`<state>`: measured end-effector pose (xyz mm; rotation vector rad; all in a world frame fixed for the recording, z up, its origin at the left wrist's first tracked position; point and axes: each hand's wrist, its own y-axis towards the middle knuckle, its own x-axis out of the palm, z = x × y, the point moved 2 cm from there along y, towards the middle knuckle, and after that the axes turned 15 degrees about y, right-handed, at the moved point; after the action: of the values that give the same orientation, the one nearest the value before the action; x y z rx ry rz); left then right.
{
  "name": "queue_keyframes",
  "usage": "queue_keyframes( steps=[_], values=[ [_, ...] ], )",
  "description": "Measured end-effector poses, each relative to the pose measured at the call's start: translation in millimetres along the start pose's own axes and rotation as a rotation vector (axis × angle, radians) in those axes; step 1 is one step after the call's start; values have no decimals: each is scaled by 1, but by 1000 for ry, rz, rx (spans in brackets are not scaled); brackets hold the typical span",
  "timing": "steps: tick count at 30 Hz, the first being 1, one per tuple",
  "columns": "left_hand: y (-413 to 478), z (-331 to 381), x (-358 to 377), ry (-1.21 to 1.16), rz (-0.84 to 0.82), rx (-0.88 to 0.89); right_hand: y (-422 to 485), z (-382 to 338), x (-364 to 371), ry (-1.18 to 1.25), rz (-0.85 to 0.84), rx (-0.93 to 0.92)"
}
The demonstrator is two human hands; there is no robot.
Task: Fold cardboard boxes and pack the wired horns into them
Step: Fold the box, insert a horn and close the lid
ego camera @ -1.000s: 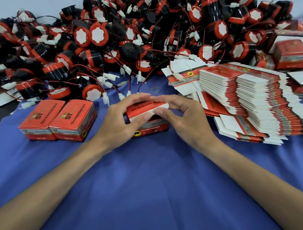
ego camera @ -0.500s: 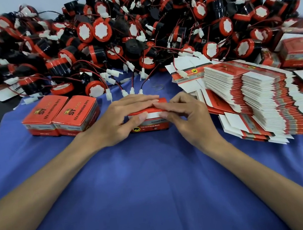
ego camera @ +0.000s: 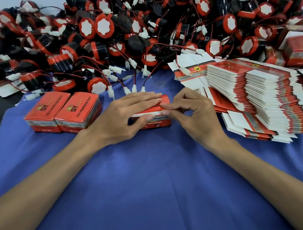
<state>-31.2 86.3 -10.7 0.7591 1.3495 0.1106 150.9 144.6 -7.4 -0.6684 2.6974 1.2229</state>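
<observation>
pressing "reversing horn" box, left hand flat, right fingers pinching

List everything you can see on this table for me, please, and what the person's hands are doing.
wired horns: too many to count, black with red rims and white faces, red and black wires with white plugs, heaped along the back.
flat box blanks: a tall stack, red and white, right.
closed boxes: two, red, side by side, left of centre.
box under the hands: one, red, centre, a white flap showing at its top edge.
further boxes: a few, red, far right behind the stack; blurred.
cloth: one, blue, covering the table.
left hand: fingers flat on the centre box's top, thumb on its front.
right hand: fingers curled, fingertips at that box's lid edge.
</observation>
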Motion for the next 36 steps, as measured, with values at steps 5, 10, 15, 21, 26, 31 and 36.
queue_keyframes(
  steps=[5,10,15,21,26,31,36],
  values=[
    [0,1,2,44,35,55,0,2,0,-174,-33,-221],
    [0,-2,6,-9,-15,15,-3,4,3,-233,-15,-232],
    [-1,-5,4,-38,-99,-25,0,2,2,-223,-46,-254],
    [-3,5,1,64,-26,6,6,-1,3,-221,-129,-259],
    [-3,9,2,155,-116,-20,0,-5,-4,-368,-178,-298],
    [-6,9,-1,281,62,-37,2,-9,0,-625,-70,-437],
    [-10,5,-4,337,252,15,-4,-8,8,-527,-121,-353]
  ],
)
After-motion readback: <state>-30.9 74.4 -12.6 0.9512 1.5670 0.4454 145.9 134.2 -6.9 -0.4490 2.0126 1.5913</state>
